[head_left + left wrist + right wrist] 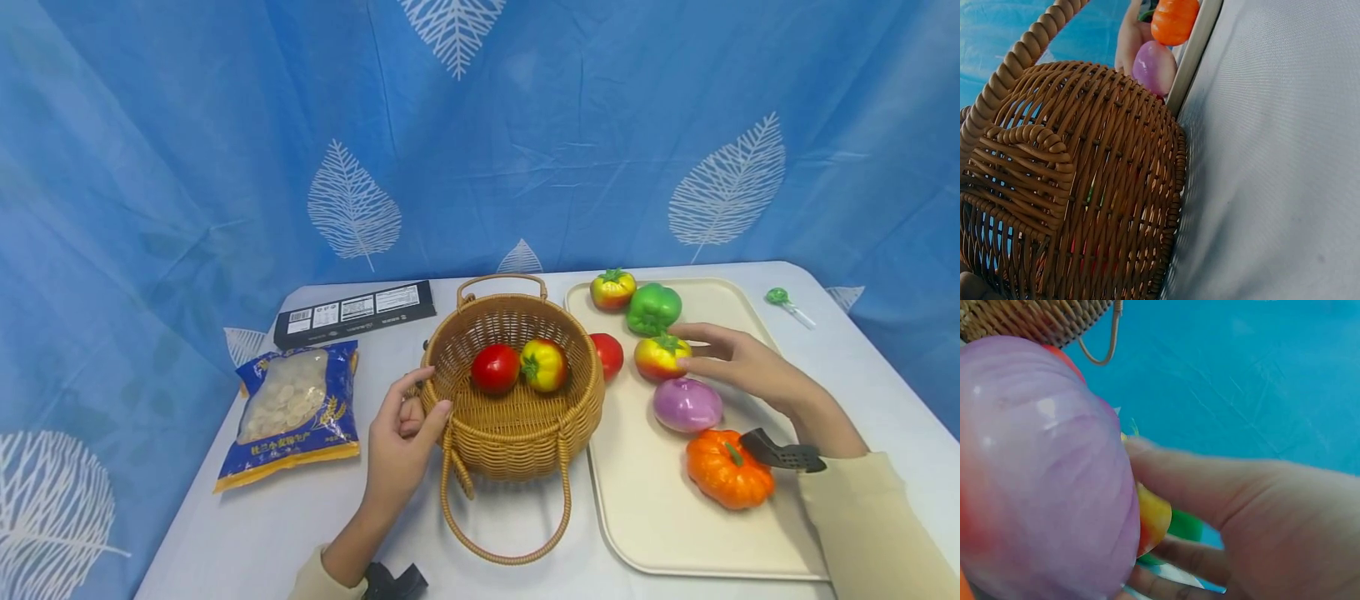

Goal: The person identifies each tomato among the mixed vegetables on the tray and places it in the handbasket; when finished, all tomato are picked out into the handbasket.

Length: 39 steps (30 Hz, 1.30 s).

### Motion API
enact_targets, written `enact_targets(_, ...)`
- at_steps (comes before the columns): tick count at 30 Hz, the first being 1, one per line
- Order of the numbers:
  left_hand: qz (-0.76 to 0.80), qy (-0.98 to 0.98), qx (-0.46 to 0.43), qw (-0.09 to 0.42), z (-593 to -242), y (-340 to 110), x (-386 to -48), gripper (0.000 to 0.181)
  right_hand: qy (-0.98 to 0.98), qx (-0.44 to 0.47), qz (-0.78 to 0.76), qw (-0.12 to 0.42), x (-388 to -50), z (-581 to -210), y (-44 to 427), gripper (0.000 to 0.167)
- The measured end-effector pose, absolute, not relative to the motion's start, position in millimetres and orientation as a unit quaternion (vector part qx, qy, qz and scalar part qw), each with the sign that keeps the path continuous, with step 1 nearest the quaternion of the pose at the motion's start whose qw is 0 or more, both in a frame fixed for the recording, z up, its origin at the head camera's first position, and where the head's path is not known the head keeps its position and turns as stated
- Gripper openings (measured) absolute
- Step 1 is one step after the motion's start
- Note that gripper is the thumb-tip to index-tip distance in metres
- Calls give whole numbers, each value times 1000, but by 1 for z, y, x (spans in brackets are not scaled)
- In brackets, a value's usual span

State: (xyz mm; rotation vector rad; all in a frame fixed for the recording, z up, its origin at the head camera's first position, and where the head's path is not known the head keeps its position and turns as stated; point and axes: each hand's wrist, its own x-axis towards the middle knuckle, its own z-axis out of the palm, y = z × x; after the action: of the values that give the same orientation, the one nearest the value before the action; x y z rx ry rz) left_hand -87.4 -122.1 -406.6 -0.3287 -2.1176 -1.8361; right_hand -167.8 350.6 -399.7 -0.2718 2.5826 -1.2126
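Observation:
A brown wicker basket [517, 450] stands mid-table with a red tomato [495, 368] and a yellow-red persimmon [543, 365] inside. My left hand [401, 437] holds its left rim between thumb and index finger; the left wrist view shows mostly its woven side [1116, 181]. Over the cream tray [637, 517], my right hand [742, 367] grips another yellow-red persimmon [660, 358], thumb at the near side and fingers behind. A purple onion [687, 405] lies just in front of that persimmon and hides part of it in the right wrist view.
Also on the tray are an orange pumpkin [729, 469], a green bell pepper [654, 309], a third persimmon [613, 290] and a red tomato [607, 356] beside the basket. A blue food bag [292, 408] and a black box [355, 314] lie left; a lollipop [787, 306] lies right.

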Motion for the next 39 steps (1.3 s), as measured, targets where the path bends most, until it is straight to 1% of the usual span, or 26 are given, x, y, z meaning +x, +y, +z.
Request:
enact_targets(5, -641, -742, -116, 161, -406, -122, -87, 42, 895, -79, -414, 144, -168, -399, 350, 69)
enact_targets(14, -641, -741, -117, 162, -406, -122, -87, 42, 899, -71, -409, 140, -167, -398, 352, 72)
enact_targets(20, -642, -740, -120, 160, -407, -122, -87, 42, 904, -73, -405, 114, -162, -392, 357, 68)
enact_targets(28, -642, -740, -122, 159, -407, -122, -87, 42, 908, -61, -402, 97, -156, -378, 361, 65)
enact_targets(35, -641, -742, -119, 159, -407, -122, -87, 42, 906, -66, -415, 50, -151, -365, 359, 56)
enact_targets(39, -642, -741, -118, 159, -407, -122, -87, 42, 899, -83, -428, 36, -147, -357, 353, 54)
